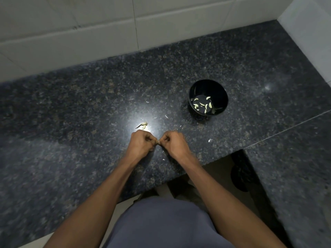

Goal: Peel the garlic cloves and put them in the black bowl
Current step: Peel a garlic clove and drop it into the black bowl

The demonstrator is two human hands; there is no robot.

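Both my hands meet over the dark granite counter [71, 108]. My left hand [142, 144] and my right hand [172, 143] have curled fingers, and their fingertips pinch a small garlic clove [158, 141] between them; the clove is mostly hidden. The black bowl [221, 93] stands to the far right of my hands and holds several peeled pale cloves [203, 104].
A scrap of garlic skin and stem [142, 125] lies just beyond my left hand. Small white peel flakes [209, 140] are scattered near my right hand. White wall tiles [89, 33] back the counter. The counter's front edge steps inward at the lower right.
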